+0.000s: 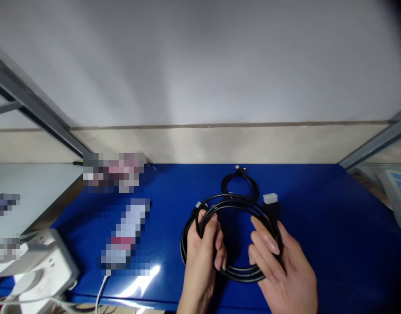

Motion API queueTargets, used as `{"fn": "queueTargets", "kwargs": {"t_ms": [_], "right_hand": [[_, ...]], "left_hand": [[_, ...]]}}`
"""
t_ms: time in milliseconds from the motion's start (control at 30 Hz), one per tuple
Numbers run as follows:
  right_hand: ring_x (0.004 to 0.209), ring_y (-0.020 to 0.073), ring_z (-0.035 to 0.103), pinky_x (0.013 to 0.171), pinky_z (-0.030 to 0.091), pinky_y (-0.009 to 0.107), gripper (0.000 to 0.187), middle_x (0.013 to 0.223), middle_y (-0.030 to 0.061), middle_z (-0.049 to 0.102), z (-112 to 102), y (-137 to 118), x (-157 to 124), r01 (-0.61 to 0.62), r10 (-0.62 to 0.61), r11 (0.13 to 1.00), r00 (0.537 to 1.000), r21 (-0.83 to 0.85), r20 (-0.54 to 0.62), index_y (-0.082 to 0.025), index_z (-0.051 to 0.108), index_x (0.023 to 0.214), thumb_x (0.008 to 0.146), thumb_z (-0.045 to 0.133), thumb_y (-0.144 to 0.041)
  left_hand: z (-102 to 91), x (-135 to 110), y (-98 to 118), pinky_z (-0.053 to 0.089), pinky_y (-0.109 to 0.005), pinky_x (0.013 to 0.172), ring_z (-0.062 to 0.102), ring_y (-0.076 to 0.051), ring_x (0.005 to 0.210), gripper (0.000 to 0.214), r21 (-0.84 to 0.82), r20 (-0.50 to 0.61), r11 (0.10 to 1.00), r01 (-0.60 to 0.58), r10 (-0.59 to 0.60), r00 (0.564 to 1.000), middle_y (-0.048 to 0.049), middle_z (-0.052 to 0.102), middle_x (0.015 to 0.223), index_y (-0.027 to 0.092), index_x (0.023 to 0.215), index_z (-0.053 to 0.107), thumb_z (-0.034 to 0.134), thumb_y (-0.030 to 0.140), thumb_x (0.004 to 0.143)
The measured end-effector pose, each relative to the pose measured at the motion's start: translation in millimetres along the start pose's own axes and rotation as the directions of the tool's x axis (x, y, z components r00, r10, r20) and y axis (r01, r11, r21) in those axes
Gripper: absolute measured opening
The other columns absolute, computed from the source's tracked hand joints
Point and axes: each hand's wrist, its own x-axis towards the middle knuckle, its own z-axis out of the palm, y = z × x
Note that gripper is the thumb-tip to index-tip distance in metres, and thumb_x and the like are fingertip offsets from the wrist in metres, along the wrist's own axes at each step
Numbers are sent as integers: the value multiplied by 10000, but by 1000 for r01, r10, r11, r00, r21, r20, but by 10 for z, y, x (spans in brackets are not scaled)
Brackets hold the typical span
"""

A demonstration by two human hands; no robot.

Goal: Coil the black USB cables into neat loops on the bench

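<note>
A coil of black cables (234, 205) lies on the blue table (318, 226), with a small loop at its far side and a black plug with a white tip (271, 200) at its right. My left hand (205, 248) is wrapped round the left side of the coil, fingers curled over the strands. My right hand (282, 266) holds the right side of the coil just below the plug, fingers bent over the cable.
A white power strip (39, 266) with a white cord sits at the front left edge. Two blurred items lie on the left part of the table. A grey wall rises behind; metal frame bars (36, 109) slant at both sides.
</note>
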Motion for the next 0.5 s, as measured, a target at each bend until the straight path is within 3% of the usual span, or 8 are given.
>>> {"fn": "queueTargets", "kwargs": {"t_ms": [100,200,333,500], "right_hand": [[504,88,281,471,364,223,207,687,-56,441,19,15,2,-58,58,995,998,-76,-6,-279,727,1024,1003,756,-483],[585,131,367,578,465,278,311,691,-25,432,77,33,37,-88,94,992,994,-89,58,-262,701,863,977,750,-547],[574,119,332,583,464,270,359,691,-19,419,168,34,79,-149,143,988,979,31,147,-243,715,770,983,706,-532],[605,106,269,572,413,205,116,710,-45,377,140,69,100,-214,198,971,970,108,142,-250,812,958,924,810,-360]], "left_hand": [[52,1,-21,267,-141,379,191,-16,403,504,-167,-83,986,-26,12,996,147,320,550,214,829,508,897,533,851],[31,-20,14,245,-138,397,141,-25,444,489,-308,-76,949,-71,50,996,144,254,569,212,788,484,934,401,831],[-27,-42,87,256,-157,390,106,-36,434,395,-517,53,855,-33,70,996,132,235,557,190,807,563,887,409,859],[-84,-53,95,267,-158,378,70,-49,430,371,-623,91,781,-38,121,989,121,251,536,165,824,613,732,467,1005]]}}
